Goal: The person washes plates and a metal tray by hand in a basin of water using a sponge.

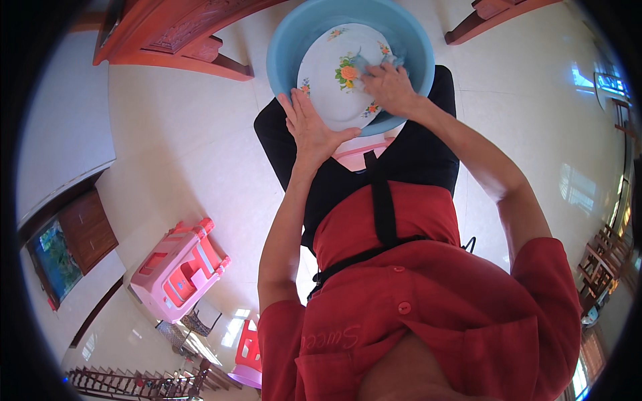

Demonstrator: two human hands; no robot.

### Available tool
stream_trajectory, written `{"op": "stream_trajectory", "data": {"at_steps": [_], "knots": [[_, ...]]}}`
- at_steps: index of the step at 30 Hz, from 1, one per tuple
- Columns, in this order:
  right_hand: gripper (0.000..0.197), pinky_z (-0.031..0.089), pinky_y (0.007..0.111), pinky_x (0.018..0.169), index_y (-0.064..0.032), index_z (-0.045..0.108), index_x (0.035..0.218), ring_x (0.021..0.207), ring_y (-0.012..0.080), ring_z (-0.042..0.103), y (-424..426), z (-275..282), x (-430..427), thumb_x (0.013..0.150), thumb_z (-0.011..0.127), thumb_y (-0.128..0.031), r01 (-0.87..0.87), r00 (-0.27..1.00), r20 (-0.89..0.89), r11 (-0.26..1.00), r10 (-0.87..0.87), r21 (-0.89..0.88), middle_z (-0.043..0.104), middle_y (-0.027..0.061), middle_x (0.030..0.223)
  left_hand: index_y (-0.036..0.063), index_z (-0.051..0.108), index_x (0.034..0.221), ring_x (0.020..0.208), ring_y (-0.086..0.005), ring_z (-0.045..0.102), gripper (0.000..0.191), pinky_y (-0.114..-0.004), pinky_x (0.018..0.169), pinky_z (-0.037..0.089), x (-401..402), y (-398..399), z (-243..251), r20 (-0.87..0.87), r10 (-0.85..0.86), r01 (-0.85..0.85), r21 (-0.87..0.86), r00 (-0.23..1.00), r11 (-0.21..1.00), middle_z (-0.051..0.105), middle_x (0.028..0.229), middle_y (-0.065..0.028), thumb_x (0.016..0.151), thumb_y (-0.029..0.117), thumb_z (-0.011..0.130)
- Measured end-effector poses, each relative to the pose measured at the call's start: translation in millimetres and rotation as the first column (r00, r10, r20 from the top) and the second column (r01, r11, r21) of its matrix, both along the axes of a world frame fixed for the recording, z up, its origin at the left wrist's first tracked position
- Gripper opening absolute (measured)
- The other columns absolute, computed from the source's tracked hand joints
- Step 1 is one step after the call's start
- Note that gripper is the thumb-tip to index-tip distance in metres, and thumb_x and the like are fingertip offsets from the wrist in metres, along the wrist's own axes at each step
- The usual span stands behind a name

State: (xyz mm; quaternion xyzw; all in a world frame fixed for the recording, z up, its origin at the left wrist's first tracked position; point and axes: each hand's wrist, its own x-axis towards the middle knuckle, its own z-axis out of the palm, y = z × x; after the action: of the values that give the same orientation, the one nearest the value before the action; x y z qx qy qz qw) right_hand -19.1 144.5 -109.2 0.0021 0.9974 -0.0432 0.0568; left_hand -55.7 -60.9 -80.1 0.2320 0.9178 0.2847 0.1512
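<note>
A round blue plastic basin [281,55] stands in front of my knees. Tilted inside it is a large white plate with orange flower prints [331,108]. The thumb and fingers of my left hand [313,133] are spread over the plate's near left edge and hold it there. On the right part of the plate lies my right hand [391,90], its fingers bent over a bluish, translucent cloth or film [362,62]. More of this bluish material shows beyond the fingers, at the plate's right edge. What it is exactly cannot be told.
Carved reddish wooden furniture [175,45] stands at the upper left, and another wooden leg [469,30] at the upper right. A pink plastic play piece or cabinet [175,273] is on the tiled floor at the left, with a red and pink plastic stool [248,351] below it.
</note>
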Motion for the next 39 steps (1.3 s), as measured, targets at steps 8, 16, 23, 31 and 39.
{"op": "stream_trajectory", "data": {"at_steps": [8,16,23,31,39], "knots": [[0.035,0.036,0.051,0.092,-0.0095,0.057,0.115,0.115,0.0297,0.043,-55.1,20.4,13.5,0.082,0.055,-0.019,-0.193,0.981,-0.069,0.909,0.18,-0.369,0.045,0.0066,0.131,-0.0117,0.01,0.136,0.134,-0.0458,-0.004,0.13,-0.052,0.107,0.015,-1.1,-5.0,-17.2,-0.113,-0.037,0.05,0.112,0.993,0.992,0.013,0.141,-0.0331,0.046,0.046,0.084],[0.037,0.033,0.049,0.095,-0.0073,0.051,0.121,0.118,0.0329,0.04,-29.2,-30.5,-63.5,0.088,0.049,-0.023,-0.08,0.977,-0.212,0.962,0.024,-0.261,0.043,0.0118,0.131,-0.0116,0.011,0.136,0.135,-0.0447,-0.004,0.13,-0.055,0.105,0.015,-0.2,-5.6,-10.6,-0.111,-0.036,0.05,0.128,0.993,0.991,0.013,0.142,-0.0321,0.046,0.048,0.084],[0.037,0.033,0.048,0.094,-0.0113,0.052,0.122,0.119,0.0281,0.04,17.3,-35.5,-83.4,0.088,0.046,-0.026,0.068,0.988,-0.14,0.997,-0.062,0.032,0.044,0.0071,0.131,-0.0106,0.004,0.138,0.137,-0.0389,-0.007,0.137,-0.058,0.104,0.012,-0.2,1.1,11.3,0.064,0.015,-0.011,-0.055,0.998,0.998,0.008,0.144,-0.0296,0.046,0.057,0.08],[0.019,0.036,0.043,0.075,-0.0088,0.064,0.092,0.106,0.0242,0.046,33.3,-12.7,-42.2,0.081,0.053,-0.019,0.091,0.99,-0.125,0.966,-0.062,0.243,0.051,0.0061,0.116,-0.0095,0.004,0.138,0.137,-0.0372,-0.008,0.143,-0.068,0.098,0.01,-5.5,2.2,14.7,0.072,0.011,0.003,-0.183,0.997,0.983,0.01,0.145,-0.0274,0.041,0.064,0.079],[0.022,0.037,0.046,0.082,-0.0064,0.063,0.096,0.103,0.0303,0.051,25.7,-1.8,0.3,0.08,0.05,-0.013,0.08,0.993,-0.098,0.994,-0.073,0.071,0.052,0.0127,0.112,-0.0019,0.012,0.138,0.13,-0.0435,0.012,0.133,-0.072,0.093,0.008,-8.4,10.9,39.7,0.045,-0.037,0.048,-0.264,0.998,0.963,0.027,0.134,-0.024,0.038,0.046,0.087]]}}
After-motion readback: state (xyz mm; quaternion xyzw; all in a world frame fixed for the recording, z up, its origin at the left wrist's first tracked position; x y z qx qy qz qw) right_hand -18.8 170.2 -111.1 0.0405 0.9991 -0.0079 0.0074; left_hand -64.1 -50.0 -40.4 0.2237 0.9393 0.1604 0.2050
